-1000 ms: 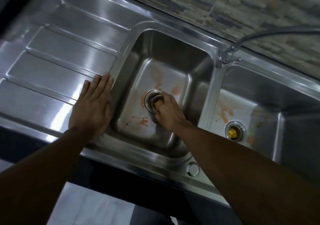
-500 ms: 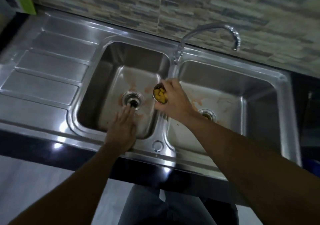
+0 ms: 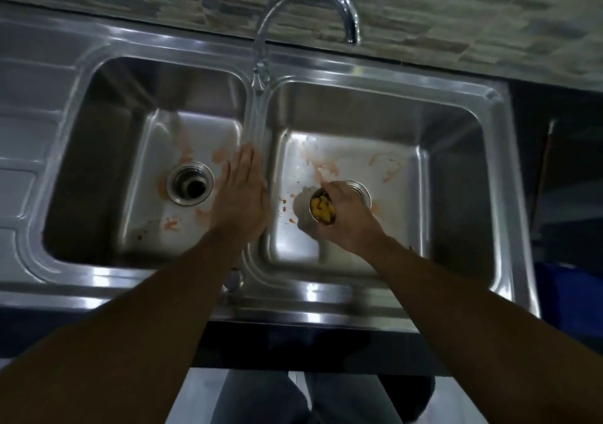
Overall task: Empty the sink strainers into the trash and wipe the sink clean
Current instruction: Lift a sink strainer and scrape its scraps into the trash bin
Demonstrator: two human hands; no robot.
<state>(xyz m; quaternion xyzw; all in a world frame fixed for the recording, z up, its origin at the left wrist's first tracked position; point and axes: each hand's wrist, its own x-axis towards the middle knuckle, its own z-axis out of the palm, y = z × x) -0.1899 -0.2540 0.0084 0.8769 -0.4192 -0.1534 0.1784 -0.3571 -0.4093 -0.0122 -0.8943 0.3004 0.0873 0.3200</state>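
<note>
A stainless double sink (image 3: 257, 120) fills the view, with orange stains on both basin floors. The left basin's drain (image 3: 190, 186) is an open dark hole with no strainer in it. My right hand (image 3: 346, 218) is over the right basin, shut on a small metal strainer (image 3: 321, 210) full of yellow food scraps, held just left of the right drain (image 3: 360, 192), which my hand mostly hides. Fingers straight and together, my left hand (image 3: 241, 195) lies flat over the divider between the basins and holds nothing.
A curved chrome faucet (image 3: 303, 9) rises from the back of the divider. A ribbed drainboard (image 3: 19, 149) extends left of the sink. Behind runs a stone-tile wall (image 3: 456, 16). A blue object (image 3: 567, 296) sits low at the right, beyond the dark counter edge.
My right hand lifted the strainer out of the left drain and carried it over to the right basin. My left hand left the drainboard and came over to the divider. The view shifted right.
</note>
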